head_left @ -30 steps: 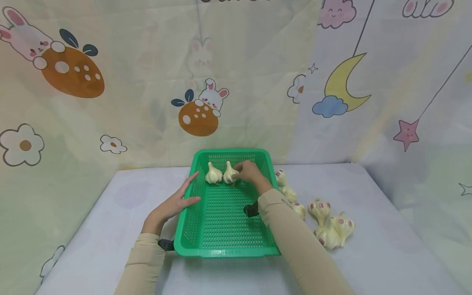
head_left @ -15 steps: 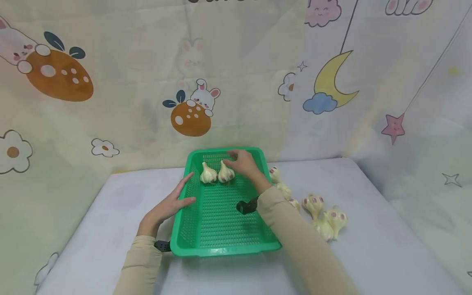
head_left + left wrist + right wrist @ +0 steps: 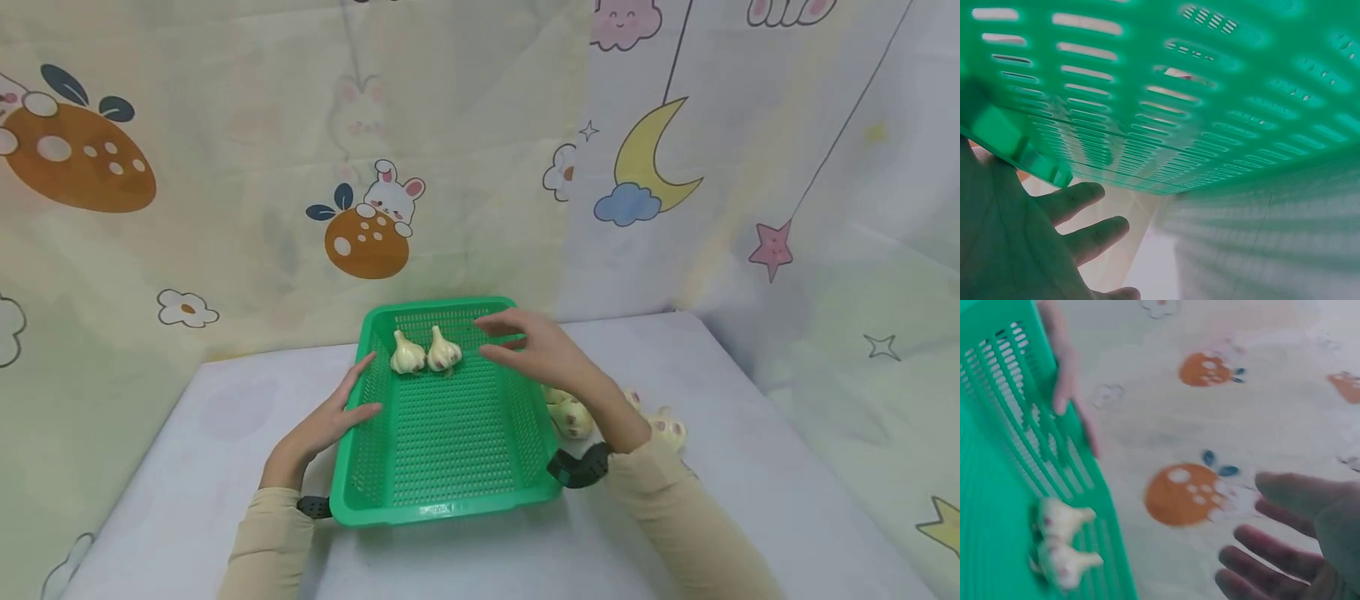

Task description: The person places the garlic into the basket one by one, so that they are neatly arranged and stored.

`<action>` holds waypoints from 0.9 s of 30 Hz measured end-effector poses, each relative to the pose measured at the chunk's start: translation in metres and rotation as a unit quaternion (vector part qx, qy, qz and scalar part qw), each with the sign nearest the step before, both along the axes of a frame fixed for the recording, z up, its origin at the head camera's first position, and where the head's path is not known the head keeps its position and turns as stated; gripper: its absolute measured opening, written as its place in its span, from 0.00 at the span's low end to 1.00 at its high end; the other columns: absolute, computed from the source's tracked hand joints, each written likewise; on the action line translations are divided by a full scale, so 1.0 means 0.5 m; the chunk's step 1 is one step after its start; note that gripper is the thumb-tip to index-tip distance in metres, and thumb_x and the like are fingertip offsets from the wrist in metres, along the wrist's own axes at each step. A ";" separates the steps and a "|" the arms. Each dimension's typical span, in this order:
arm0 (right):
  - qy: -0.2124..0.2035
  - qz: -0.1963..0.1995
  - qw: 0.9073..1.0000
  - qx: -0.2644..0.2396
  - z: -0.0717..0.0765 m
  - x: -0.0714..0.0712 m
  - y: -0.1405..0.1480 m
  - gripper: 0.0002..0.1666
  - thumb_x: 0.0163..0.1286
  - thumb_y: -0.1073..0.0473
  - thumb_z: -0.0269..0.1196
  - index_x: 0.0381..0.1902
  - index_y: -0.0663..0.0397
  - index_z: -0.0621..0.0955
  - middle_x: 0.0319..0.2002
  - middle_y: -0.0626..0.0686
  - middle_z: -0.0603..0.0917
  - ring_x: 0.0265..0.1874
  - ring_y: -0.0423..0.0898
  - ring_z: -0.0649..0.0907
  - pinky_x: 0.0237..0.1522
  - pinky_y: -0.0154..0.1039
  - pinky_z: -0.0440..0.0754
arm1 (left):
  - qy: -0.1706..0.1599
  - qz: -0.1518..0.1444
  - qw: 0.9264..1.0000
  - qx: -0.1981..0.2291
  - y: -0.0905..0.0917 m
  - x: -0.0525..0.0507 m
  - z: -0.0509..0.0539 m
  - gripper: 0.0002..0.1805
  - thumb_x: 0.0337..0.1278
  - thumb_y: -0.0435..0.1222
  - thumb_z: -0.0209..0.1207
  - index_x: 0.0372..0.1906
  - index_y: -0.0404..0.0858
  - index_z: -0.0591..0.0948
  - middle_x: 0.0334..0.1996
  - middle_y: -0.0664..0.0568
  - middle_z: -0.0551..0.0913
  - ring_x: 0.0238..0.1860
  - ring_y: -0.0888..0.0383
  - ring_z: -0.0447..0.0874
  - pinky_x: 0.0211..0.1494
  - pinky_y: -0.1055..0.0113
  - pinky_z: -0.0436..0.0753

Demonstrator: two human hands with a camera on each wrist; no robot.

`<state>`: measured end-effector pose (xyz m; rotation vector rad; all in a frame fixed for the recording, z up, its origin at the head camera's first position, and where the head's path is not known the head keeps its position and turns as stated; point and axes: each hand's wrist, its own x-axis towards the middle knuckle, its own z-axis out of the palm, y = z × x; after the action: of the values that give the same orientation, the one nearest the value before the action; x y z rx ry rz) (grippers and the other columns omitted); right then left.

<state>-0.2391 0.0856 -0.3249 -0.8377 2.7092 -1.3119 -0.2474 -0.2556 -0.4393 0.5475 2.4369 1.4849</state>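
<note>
A green plastic basket (image 3: 446, 510) lies on the table, with two garlic bulbs, one at left (image 3: 407, 357) and one at right (image 3: 444, 353), side by side near its far end. Along its left side rests my left hand (image 3: 318, 427), thumb over the rim and fingers stretched out. In the left wrist view, those fingers (image 3: 1094, 240) extend past the outside of the slotted wall. Above the basket's right rim hovers my right hand (image 3: 542, 350), fingers parted and holding nothing. The right wrist view shows both bulbs in the basket, blurred, apart from that hand.
Right of the basket, more garlic bulbs (image 3: 573, 418) lie on the white tabletop (image 3: 255, 417), partly hidden by the right arm. Another bulb (image 3: 667, 429) shows beyond the forearm. A printed cloth (image 3: 480, 167) hangs behind the table.
My right hand has let go of the right garlic bulb in the basket, lifted and moved right toward the rim. The left hand stays at the basket's side. The head view has shifted right.
</note>
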 end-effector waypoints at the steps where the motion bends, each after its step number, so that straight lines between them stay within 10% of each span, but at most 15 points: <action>1: 0.008 0.004 1.000 0.000 0.001 0.012 0.020 0.24 0.67 0.50 0.62 0.60 0.48 0.76 0.57 0.49 0.78 0.58 0.47 0.78 0.56 0.44 0.79 | 0.001 0.002 1.000 -0.001 -0.001 0.001 0.001 0.43 0.66 0.42 0.51 0.76 0.54 0.39 0.76 0.43 0.35 0.74 0.35 0.36 0.66 0.29 0.49; 14: 0.081 -0.034 0.989 0.123 -0.045 0.095 0.286 0.25 0.61 0.53 0.67 0.57 0.46 0.78 0.53 0.45 0.80 0.53 0.40 0.79 0.51 0.40 0.81 | 0.003 0.009 1.000 -0.005 -0.001 0.001 0.001 0.42 0.66 0.42 0.51 0.76 0.56 0.40 0.76 0.43 0.34 0.75 0.36 0.32 0.66 0.28 0.47; 27: 0.153 -0.043 0.953 0.258 -0.140 0.121 0.395 0.25 0.53 0.64 0.71 0.51 0.46 0.83 0.51 0.44 0.84 0.50 0.49 0.83 0.47 0.46 0.82 | -0.004 0.011 1.000 -0.004 0.000 0.001 -0.001 0.43 0.66 0.43 0.51 0.76 0.56 0.39 0.76 0.46 0.35 0.75 0.38 0.33 0.66 0.29 0.47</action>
<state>-0.1787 0.2832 -0.3948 -0.9261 3.1237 -0.4490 -0.2468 -0.2557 -0.4397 0.5128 2.4494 1.4838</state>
